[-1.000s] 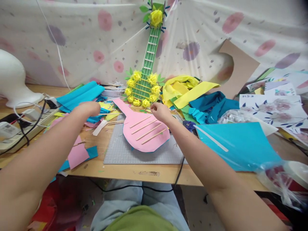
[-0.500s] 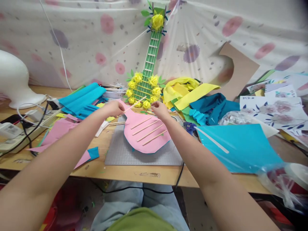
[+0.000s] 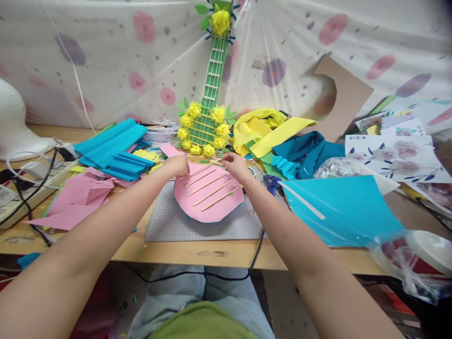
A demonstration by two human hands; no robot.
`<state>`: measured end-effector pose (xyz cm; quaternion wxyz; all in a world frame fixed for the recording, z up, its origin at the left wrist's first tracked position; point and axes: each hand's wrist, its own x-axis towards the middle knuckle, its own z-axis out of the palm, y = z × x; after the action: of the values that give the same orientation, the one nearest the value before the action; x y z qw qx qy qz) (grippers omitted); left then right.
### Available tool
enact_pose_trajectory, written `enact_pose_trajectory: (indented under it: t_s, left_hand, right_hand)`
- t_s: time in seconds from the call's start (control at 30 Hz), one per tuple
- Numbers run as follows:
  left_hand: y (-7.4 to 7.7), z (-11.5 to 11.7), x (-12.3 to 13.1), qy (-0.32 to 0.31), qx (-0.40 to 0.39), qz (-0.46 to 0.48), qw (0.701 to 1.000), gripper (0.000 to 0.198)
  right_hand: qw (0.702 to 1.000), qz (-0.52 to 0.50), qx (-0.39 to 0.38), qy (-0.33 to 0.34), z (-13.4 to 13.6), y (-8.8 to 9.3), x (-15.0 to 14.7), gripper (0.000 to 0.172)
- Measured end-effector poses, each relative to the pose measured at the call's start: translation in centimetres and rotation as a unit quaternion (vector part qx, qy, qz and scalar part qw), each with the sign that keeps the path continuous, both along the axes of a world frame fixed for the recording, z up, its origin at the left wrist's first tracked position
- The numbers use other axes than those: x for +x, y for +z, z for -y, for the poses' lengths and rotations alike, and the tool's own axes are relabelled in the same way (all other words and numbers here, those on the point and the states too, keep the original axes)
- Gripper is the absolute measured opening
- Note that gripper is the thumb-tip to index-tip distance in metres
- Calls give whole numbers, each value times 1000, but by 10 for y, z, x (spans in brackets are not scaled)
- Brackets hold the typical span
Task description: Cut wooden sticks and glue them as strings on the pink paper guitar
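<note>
A pink paper guitar shape (image 3: 212, 202) lies on a grey cutting mat (image 3: 176, 226), with several thin wooden sticks laid slantwise across its body. My left hand (image 3: 178, 165) and my right hand (image 3: 235, 165) are at the top of the pink body, both pinched on the ends of one thin wooden stick (image 3: 205, 165) held just above the paper. A finished green guitar (image 3: 206, 117) with yellow paper flowers leans upright against the cloth right behind my hands.
Blue folded paper (image 3: 109, 146) and pink sheets (image 3: 77, 197) lie at left beside a power strip with cables (image 3: 21, 188). Yellow and teal paper (image 3: 282, 141), a blue sheet (image 3: 339, 212), flower-printed sheets (image 3: 395, 155) and a plastic bag (image 3: 409, 263) crowd the right.
My left hand came from the blue paper at left to the pink shape carrying a stick; my right hand now pinches its other end. The camera view shifted slightly.
</note>
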<state>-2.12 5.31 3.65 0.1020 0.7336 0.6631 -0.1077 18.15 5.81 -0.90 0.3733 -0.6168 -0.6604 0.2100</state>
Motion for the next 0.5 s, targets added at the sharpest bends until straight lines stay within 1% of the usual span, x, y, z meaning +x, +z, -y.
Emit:
enact_pose_trajectory:
  t_s: [0.17,0.33,0.5]
  left_hand:
    - [-2,-1,2,-14,11,-34,999,23]
    - [-3,0,3,11,6,-29,999,25]
    - [-2,1,6,18,-2,-29,999,25]
  right_hand:
    - [1000,7,-3,2,2,1,2,16]
    - [999,35,1,12,0,-1,2,18]
    - [998,55,-1,23,-1,1,0,19]
